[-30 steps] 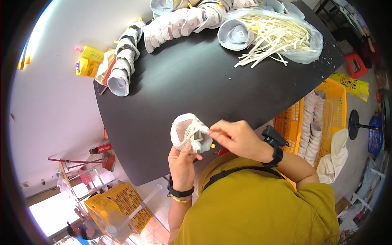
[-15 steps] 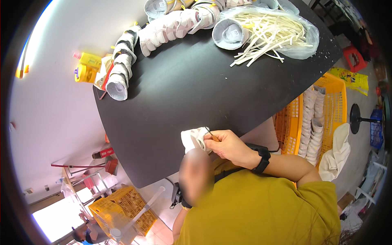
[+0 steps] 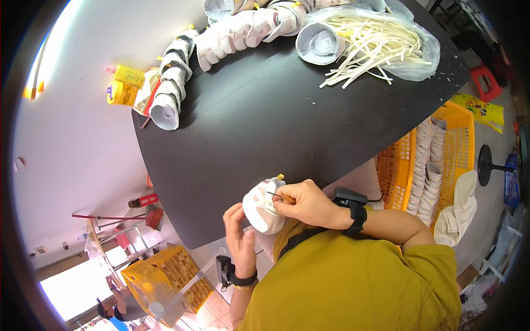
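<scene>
A small white-and-beige shoe upper [image 3: 264,208] with a yellow tab is at the table's near edge, in front of my body. My right hand [image 3: 306,204] is closed in a pinch on an awl-like tool [image 3: 280,195] with a thin dark shaft. The shaft reaches over the upper's top side; whether its tip goes into the material cannot be made out. On the left of the upper, my left hand [image 3: 240,243] has its fingers apart and holds nothing. Its fingertips are close to the upper's pale rounded end.
Nested shoe uppers [image 3: 237,37] line the far side of the dark table [image 3: 248,124], with another stack [image 3: 168,91] at left. Cream laces [image 3: 375,44] spill from a clear bag. Right of the table, a yellow crate [image 3: 452,143] holds more uppers. A person [image 3: 118,303] is at lower left.
The upper has turned, showing its rounded end and yellow tab. My left hand, not plainly visible before, now shows open beside it. My right hand still pinches the tool.
</scene>
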Motion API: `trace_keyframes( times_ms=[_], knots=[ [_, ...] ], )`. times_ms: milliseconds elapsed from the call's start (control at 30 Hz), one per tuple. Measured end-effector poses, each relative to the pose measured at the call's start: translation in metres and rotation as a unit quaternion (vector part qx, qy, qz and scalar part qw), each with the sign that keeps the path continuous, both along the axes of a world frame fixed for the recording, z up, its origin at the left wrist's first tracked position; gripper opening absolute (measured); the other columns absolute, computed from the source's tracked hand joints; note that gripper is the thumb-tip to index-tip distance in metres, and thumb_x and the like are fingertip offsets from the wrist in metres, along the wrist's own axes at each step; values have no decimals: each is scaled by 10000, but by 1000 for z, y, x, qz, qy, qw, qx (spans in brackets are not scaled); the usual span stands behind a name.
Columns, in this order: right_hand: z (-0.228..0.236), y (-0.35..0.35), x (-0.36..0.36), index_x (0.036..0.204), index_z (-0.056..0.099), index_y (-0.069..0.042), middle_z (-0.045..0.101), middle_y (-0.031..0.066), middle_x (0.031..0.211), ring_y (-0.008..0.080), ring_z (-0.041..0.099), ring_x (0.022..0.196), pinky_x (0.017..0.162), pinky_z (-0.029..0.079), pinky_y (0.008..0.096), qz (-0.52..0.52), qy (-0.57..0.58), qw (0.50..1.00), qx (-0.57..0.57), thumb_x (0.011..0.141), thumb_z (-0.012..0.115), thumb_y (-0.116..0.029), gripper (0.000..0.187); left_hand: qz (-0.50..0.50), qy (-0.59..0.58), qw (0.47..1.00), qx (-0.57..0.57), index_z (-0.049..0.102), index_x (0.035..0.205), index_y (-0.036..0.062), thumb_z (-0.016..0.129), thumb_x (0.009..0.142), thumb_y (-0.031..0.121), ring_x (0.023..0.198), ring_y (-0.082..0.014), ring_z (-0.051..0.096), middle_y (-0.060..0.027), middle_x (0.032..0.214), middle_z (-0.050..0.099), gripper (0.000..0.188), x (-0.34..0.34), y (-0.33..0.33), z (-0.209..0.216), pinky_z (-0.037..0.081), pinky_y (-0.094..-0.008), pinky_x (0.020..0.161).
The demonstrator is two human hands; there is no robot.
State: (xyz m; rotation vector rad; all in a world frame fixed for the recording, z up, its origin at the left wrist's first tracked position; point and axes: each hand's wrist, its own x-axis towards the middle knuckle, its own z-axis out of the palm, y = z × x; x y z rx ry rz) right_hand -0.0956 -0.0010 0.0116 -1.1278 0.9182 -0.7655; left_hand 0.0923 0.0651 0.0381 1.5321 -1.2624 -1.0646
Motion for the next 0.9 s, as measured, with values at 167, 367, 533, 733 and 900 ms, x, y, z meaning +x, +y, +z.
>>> trace_keyframes(
  times_ms=[167, 367, 533, 733, 900],
  knots=[
    [-1, 1, -1, 841, 630, 45, 610, 153, 647, 84, 475, 574, 557, 440, 298, -1, 41, 999, -28, 877, 636, -149, 197, 1, 7, 1000, -3, 572, 1200, -5, 696, 805, 204, 1220, -240, 438, -128, 1306, 439, 464, -14, -11, -6, 342, -362, 1050],
    [-12, 7, -1, 808, 592, 52, 536, 61, 613, 53, 420, 602, 546, 400, 275, -32, 0, 999, 19, 872, 646, -114, 186, -51, -32, 998, 9, 599, 1169, -17, 634, 866, 16, 1154, -205, 504, -107, 1159, 606, 306, -7, -19, -14, 387, -336, 1003],
    [-19, 3, -4, 838, 599, 57, 489, 5, 623, 39, 403, 633, 550, 377, 254, 11, -64, 996, 62, 888, 651, -111, 183, 18, 181, 980, 82, 601, 1190, -6, 587, 953, 40, 1019, -139, 610, -58, 1113, 659, 242, -14, -12, -20, 456, -293, 940],
    [-14, 0, -7, 851, 603, 58, 503, 7, 621, 38, 410, 639, 549, 383, 256, 28, -52, 996, 62, 897, 649, -107, 178, 18, 301, 948, 100, 595, 1205, 2, 604, 950, 56, 1073, -162, 603, -74, 1175, 645, 260, -17, -9, -24, 455, -331, 976],
    [-10, 1, -6, 851, 598, 53, 517, 23, 616, 46, 415, 628, 546, 393, 264, 7, -41, 999, 27, 889, 636, -97, 160, 40, 334, 936, 108, 601, 1200, 8, 604, 957, 69, 1088, -164, 592, -69, 1177, 640, 251, -22, -6, -24, 448, -334, 981]
  ],
)
